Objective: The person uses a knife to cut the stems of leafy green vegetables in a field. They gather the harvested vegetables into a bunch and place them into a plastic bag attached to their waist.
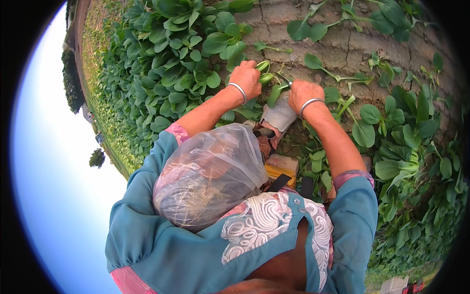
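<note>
My left hand (246,79) is closed around a leafy green (265,72) that looks like bok choy, its pale stems poking out past my fingers. In my right hand (305,94) is a small knife (284,78). Its thin dark blade points toward the held stems, a short way from them, and its handle is mostly hidden in my fist. Below the blade hangs a single green leaf (276,94); whether it is attached to anything I cannot tell. My grey shoe (279,114) is planted on the soil just under the two hands.
Dense standing greens (158,73) grow on the left. Cut or loose plants (345,77) lie scattered over cracked soil (271,22), with a heap of greens (407,161) at right. A clear plastic bag (213,172) covers my knee. A yellowish block (282,169) sits beneath me.
</note>
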Motion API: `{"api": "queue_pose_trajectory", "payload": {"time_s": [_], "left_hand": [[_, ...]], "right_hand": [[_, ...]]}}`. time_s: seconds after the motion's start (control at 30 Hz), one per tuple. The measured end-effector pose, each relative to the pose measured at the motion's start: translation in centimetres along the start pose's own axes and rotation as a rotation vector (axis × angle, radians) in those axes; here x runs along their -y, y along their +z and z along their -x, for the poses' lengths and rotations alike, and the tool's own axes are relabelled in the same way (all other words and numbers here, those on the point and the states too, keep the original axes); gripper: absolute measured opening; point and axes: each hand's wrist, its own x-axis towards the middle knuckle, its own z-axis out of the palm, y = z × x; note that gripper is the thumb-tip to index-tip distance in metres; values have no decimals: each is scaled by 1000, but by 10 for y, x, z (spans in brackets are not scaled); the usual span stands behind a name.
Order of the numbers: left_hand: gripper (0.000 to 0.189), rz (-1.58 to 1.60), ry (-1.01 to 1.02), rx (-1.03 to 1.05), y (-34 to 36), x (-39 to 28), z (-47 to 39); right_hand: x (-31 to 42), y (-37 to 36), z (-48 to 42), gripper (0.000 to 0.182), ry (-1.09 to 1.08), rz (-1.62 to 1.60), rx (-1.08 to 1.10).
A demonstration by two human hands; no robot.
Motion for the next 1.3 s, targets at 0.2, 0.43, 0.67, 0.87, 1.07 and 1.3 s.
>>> {"api": "queue_pose_trajectory", "payload": {"time_s": [0.2, 0.43, 0.67, 0.87, 1.07, 1.3], "left_hand": [[19, 44, -35, -189, -49, -1, -7], [33, -115, -6, -260, -145, 38, -68], [61, -389, -358, 133, -152, 161, -90], [44, -237, -289, -140, -123, 196, -65], [54, -91, -276, -236, -116, 212, -50], [57, -48, -198, -294, -110, 235, -45]], "right_hand": [[-12, 6, 11, 26, 56, -205, -85], [-22, -15, -7, 32, 47, -372, -286], [13, -61, -76, 31, -92, -572, -347], [84, -92, -153, 32, -190, -486, -302], [138, -96, -213, 31, -141, -356, -116], [151, -83, -250, 25, -152, -226, -57]]}}
